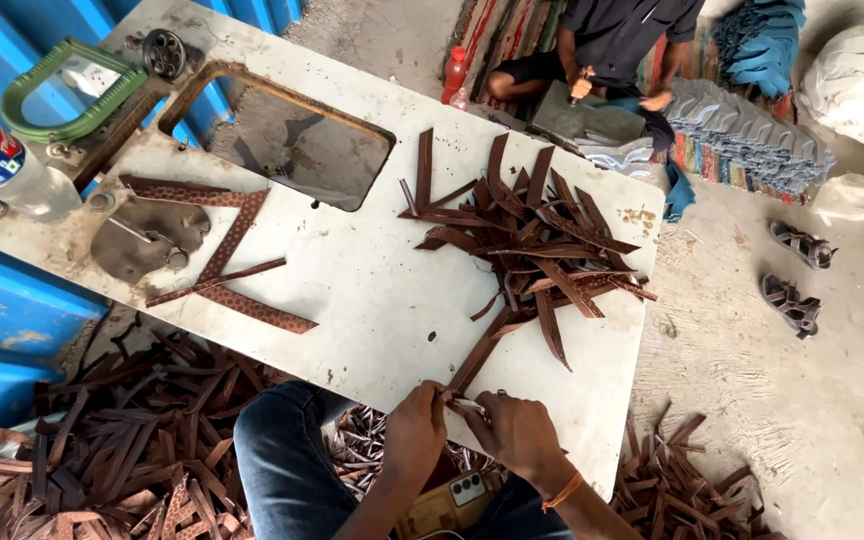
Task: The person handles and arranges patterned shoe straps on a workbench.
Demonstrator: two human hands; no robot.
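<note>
My left hand point(415, 432) and my right hand point(515, 432) meet at the near edge of a worn white table point(362, 280). Together they pinch the near end of a long brown leather strip point(477, 357) that runs up and away from them. A small pale piece shows between the fingers of both hands. Just beyond lies a loose pile of several brown strips point(537, 240) on the table's right half. My knee in blue jeans point(282, 450) is below the table edge.
Patterned brown strips point(232, 250) lie on the table's left beside a rectangular cut-out point(292, 140). Heaps of strips cover the floor at the left point(102, 460) and right point(682, 490). Another person point(612, 50) sits beyond the table near stacked soles. A pair of sandals point(792, 275) lies at the right.
</note>
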